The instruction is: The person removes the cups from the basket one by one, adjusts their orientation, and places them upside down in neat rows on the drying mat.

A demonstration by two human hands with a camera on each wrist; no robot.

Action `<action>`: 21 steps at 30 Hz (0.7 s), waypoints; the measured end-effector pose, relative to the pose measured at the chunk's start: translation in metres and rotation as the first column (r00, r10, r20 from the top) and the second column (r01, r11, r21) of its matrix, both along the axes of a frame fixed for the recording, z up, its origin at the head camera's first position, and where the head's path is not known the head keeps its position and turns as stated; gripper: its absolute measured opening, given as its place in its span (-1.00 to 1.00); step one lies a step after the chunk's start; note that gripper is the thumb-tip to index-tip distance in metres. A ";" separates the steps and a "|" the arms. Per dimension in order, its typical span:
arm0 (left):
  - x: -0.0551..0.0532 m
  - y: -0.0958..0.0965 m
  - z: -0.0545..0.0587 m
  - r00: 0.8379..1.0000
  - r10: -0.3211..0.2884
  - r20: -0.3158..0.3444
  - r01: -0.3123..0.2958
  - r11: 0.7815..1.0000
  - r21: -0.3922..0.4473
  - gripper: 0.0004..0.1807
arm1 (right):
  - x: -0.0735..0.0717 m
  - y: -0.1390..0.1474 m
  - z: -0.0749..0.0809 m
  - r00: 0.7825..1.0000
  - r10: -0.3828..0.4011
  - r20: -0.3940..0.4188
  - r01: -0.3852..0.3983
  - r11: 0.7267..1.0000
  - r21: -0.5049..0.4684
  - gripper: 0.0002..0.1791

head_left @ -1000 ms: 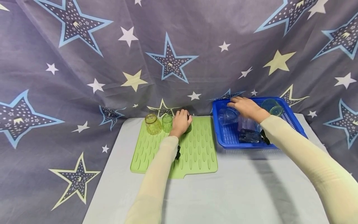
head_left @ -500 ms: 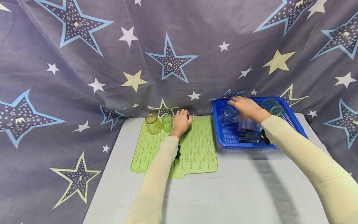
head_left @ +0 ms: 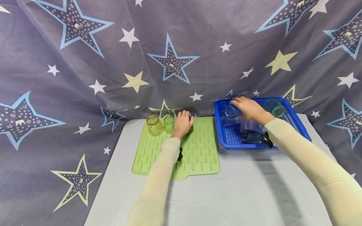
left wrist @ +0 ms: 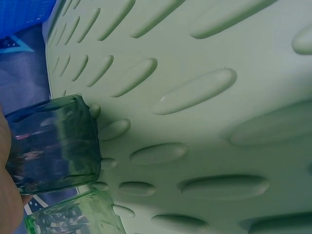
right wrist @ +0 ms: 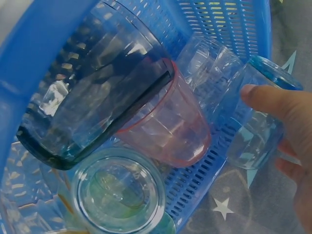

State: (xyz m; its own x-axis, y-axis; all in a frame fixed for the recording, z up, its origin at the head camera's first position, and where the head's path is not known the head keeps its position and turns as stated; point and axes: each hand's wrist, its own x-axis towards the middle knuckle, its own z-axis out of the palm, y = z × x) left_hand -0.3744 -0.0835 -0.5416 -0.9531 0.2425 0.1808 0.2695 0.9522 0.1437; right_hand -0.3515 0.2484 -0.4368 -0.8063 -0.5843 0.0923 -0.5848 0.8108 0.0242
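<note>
On the green drying mat point(head_left: 198, 150), my left hand point(head_left: 183, 125) holds a dark blue faceted glass point(left wrist: 56, 144) near the back edge. Its base end faces are partly hidden by the fingers. To its left stand a small green glass point(head_left: 169, 124) and an amber glass point(head_left: 155, 126). Inside the blue basket point(head_left: 226, 143), my right hand point(head_left: 249, 109) grips a light blue glass point(right wrist: 256, 139) between thumb and fingers. A clear glass point(right wrist: 207, 63), a pink tumbler point(right wrist: 170, 129) and a dark blue glass point(right wrist: 97, 92) lie beside it in the right wrist view.
More glasses sit at the basket's right, among them a greenish clear one point(head_left: 278, 111). The mat and basket stand on a white-covered table point(head_left: 226, 188). A star-patterned grey cloth point(head_left: 209, 62) hangs directly behind them.
My right hand has raised the light blue glass slightly and tipped it up from the clear glass below. My left hand and its dark blue glass have stayed in place.
</note>
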 end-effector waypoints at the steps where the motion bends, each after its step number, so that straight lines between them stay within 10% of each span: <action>1: 0.000 0.000 0.000 1.000 0.001 0.001 -0.001 1.000 -0.001 -0.65 | 0.000 0.000 0.000 1.000 -0.002 0.001 0.002 1.000 -0.005 -0.15; 21: 0.000 0.000 0.001 1.000 0.002 0.003 -0.002 1.000 0.010 -0.66 | 0.003 0.006 0.003 0.976 -0.168 0.142 0.197 0.955 -0.220 -0.13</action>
